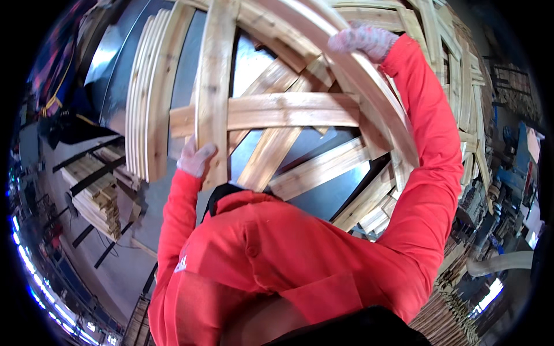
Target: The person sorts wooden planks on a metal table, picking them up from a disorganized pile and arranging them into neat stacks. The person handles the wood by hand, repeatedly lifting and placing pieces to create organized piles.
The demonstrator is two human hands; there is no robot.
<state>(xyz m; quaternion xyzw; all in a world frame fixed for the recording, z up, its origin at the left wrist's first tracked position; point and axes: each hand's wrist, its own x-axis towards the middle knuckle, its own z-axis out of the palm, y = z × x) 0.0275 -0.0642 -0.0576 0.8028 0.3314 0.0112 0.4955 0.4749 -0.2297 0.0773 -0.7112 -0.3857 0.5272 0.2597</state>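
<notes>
My left hand [197,158], in a pale knit glove, is closed around the near end of an upright-lying wooden board [213,86], thumb on top. At the far right, my gloved right hand [362,42] grips the edge of a long wooden board [375,92] that looks curved in the lens. Between the two boards runs a wooden crosspiece [293,111]; together they look like a frame, though I cannot tell how they are joined. Under it, loose wooden slats [271,144] lie at angles on a shiny metal tabletop [332,190].
A row of wooden boards [151,98] stands close together left of the frame. Lower left, a stack of short boards [92,196] rests on dark rails. More wooden frames [459,86] are piled at the right, near a pale hose [499,263].
</notes>
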